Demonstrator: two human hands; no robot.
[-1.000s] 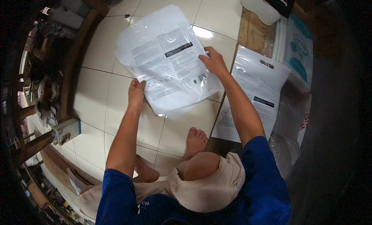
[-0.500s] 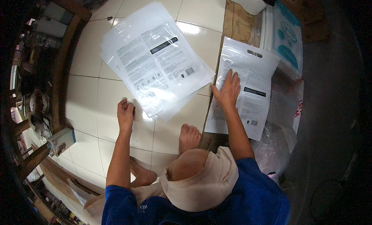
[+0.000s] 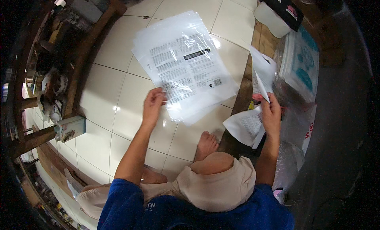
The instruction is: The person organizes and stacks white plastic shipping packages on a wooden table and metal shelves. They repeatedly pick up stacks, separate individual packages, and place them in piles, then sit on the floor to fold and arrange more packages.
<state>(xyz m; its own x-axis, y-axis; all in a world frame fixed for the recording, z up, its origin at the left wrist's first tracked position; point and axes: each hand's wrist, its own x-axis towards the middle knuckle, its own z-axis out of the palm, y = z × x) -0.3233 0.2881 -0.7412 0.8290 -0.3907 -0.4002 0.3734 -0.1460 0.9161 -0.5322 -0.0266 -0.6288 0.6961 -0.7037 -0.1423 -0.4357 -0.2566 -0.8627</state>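
A stack of clear-and-white plastic bags (image 3: 186, 77) with dark print lies fanned on the tiled floor in front of me. My left hand (image 3: 153, 107) is at the stack's lower left edge, its fingers curled together; whether they pinch a bag there is hidden. On my right, my right hand (image 3: 272, 115) is closed on the edge of a white printed bag (image 3: 247, 125) with a cut-out handle. This bag is raised and buckled, its middle bent into a fold above the wooden board.
A dark cap on a white form (image 3: 279, 12) stands at the far right. Near it lie a wrapped teal-and-white package (image 3: 299, 65) and crumpled clear plastic (image 3: 291, 150). A wooden rack (image 3: 93, 40) with boxes edges the left side. My bare foot (image 3: 207, 145) rests on the tiles.
My right hand, earlier spread flat on the white bag, now grips its edge and has lifted and bent it. My left hand has moved up and right to the stack's edge. The view has shifted.
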